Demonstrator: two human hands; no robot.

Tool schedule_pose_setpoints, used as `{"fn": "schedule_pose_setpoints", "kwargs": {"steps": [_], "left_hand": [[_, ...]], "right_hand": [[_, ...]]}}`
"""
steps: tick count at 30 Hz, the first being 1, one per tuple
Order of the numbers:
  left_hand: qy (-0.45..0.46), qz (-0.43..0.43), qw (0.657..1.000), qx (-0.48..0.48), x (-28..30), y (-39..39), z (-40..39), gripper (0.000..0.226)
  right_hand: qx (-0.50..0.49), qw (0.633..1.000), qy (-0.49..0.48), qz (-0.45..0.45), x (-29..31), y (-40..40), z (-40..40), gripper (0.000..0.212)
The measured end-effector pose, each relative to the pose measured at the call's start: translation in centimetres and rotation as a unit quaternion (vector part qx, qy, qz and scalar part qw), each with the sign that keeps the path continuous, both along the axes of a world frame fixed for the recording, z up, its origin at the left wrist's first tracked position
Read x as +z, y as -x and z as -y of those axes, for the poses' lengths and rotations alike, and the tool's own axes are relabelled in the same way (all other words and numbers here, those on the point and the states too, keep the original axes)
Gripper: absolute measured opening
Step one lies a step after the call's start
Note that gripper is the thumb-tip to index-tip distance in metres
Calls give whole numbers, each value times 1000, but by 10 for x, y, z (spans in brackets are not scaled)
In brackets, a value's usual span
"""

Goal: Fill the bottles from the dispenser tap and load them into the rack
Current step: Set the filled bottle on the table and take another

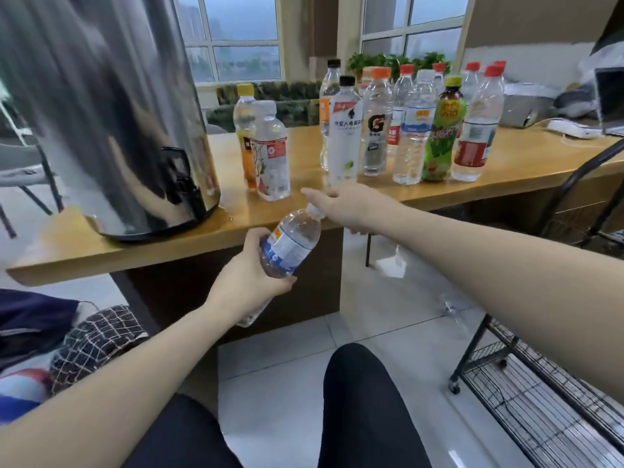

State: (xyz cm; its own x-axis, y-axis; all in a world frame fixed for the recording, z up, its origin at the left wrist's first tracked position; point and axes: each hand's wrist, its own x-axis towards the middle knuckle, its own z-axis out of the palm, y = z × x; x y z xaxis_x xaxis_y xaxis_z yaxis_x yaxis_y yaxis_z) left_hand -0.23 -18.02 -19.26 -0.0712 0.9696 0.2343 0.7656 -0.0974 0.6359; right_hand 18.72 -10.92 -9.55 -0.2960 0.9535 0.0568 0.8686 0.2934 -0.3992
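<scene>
Bottle (290, 243), thin-walled and easily squashed, is gripped mid-body by left hand (246, 282); right hand (341, 206) fingers pinch its cap.

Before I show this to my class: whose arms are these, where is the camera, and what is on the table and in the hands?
The one picture comes from a camera worn on a person's head, looking down at their own bare arms. The left hand grips a clear bottle tilted below the table's edge. The right hand is at the bottle's top, seemingly on its cap. On the wooden table stand a steel dispenser with a black tap, two bottles beside it, and a larger group of capped bottles. A black wire rack stands on the floor, lower right.
</scene>
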Motion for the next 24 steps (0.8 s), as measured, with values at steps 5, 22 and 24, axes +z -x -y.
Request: {"fn": "schedule_pose_setpoints", "kwargs": {"steps": [5, 22, 24], "left_hand": [[-47, -72, 996, 37, -1, 23, 25, 83], [59, 165, 983, -48, -45, 69, 44, 70], [54, 182, 981, -39, -52, 72, 43, 80]], "right_hand": [[0, 996, 11, 86, -10, 32, 9, 92], [321, 941, -70, 83, -29, 68, 16, 33], [339, 934, -70, 94, -29, 69, 14, 30]]}}
